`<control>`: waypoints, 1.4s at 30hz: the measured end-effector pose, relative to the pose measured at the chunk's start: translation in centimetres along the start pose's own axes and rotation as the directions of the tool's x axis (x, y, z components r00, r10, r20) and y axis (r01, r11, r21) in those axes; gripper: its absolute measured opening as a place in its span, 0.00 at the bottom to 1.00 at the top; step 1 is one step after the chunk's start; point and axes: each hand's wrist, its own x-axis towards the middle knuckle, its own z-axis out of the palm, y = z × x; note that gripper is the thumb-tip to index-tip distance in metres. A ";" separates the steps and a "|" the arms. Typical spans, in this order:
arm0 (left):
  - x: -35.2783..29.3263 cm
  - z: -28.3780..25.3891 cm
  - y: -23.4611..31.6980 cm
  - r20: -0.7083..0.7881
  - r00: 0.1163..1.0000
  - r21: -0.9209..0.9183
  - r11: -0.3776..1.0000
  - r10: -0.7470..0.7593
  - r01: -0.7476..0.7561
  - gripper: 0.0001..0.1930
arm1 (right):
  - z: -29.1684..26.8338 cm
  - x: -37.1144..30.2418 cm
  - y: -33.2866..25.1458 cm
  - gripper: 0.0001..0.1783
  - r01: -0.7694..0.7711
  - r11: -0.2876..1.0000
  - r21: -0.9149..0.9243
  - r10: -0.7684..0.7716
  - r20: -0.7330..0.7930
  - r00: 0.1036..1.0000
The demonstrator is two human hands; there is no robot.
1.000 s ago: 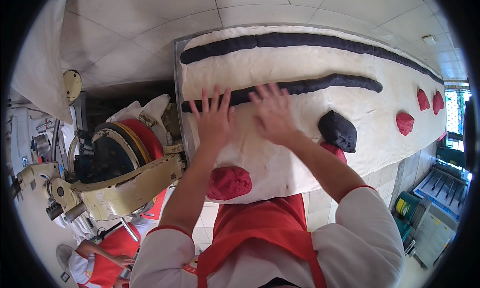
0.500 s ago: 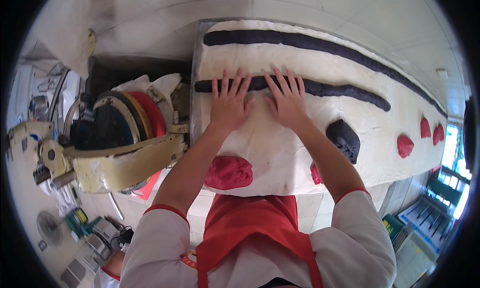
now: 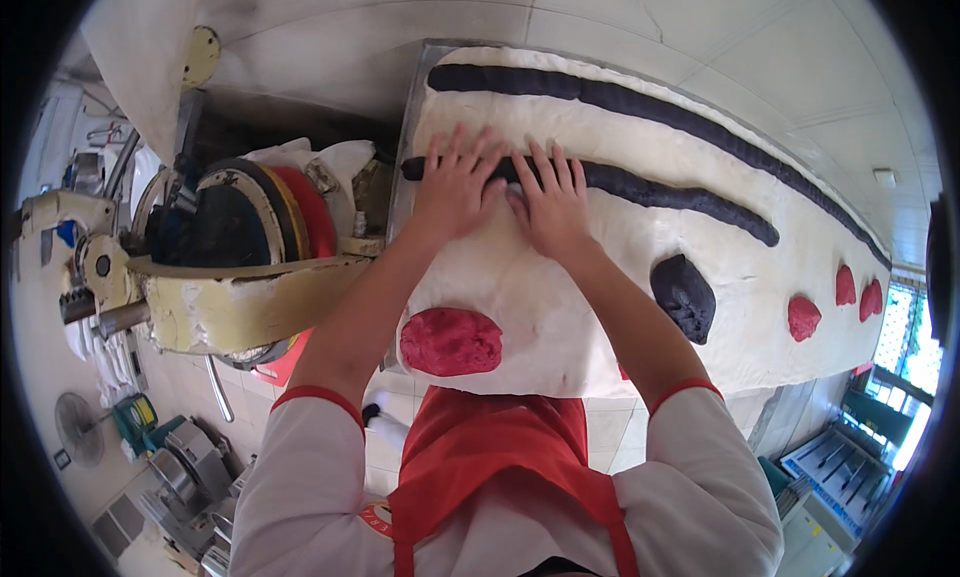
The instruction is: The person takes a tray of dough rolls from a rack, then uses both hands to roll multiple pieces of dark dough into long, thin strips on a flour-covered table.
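Note:
A long dark dough rope lies across a wide, pale sheet of dough. My left hand rests flat over the rope near its left end, fingers stretched and a little blurred. Close beside it, my right hand lies on the same rope with its fingers spread. Both hands hide part of the rope. A second, longer dark strip runs along the far edge of the sheet. A dark dough lump sits right of my right forearm, and a red dough lump sits near my left forearm.
Several smaller red lumps, one of them here, lie toward the sheet's right end. Left of the table's metal edge stands a cream-painted machine with worn paint and a round drum. A fan shows at lower left.
My right hand has moved left along the rope, closer to my left hand. Both hands have slid slightly farther over the rope. The whole view has shifted a little.

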 end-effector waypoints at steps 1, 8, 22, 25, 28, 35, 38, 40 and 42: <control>-1.2 -0.9 0.1 0.027 0.999 -0.061 0.997 0.038 -0.036 0.35 | -1.1 -0.9 -0.3 0.42 -0.006 1.000 0.002 0.006 0.015 1.000; -3.3 -6.6 -4.8 0.112 0.967 -0.335 0.908 -0.227 0.252 0.47 | -2.7 4.8 -3.4 0.37 0.123 0.981 0.147 -0.135 0.069 0.989; -2.8 -5.1 -7.9 0.193 0.963 -0.485 0.835 -0.187 0.259 0.31 | -1.4 7.8 -3.8 0.25 0.091 0.988 0.121 -0.113 0.189 0.975; -3.4 -5.0 -8.7 0.213 0.965 -0.462 0.855 -0.152 0.237 0.34 | -1.6 8.4 -4.5 0.26 0.064 0.987 0.147 -0.102 0.265 0.959; -4.2 -4.7 -7.6 0.140 0.970 -0.473 0.847 -0.199 0.243 0.39 | -1.8 8.3 -5.2 0.28 0.050 0.991 0.123 -0.079 0.247 0.966; -5.6 -4.3 -0.9 0.168 0.972 -0.076 0.981 -0.163 0.178 0.50 | -1.1 7.5 -4.2 0.30 0.084 0.992 0.090 -0.092 0.091 0.992; -4.5 -5.6 0.5 0.195 0.970 -0.032 0.987 -0.148 0.157 0.51 | -2.5 5.0 -0.2 0.31 0.059 0.996 0.074 -0.059 -0.005 0.998; -3.7 -5.2 1.3 0.263 0.963 -0.087 0.992 -0.066 0.092 0.52 | -3.6 4.3 1.9 0.31 -0.001 0.997 0.072 -0.010 0.147 0.989; -3.7 -5.1 2.1 0.266 0.960 -0.069 0.992 -0.087 0.109 0.52 | -3.5 4.3 2.5 0.29 0.046 0.994 0.096 -0.059 0.136 0.989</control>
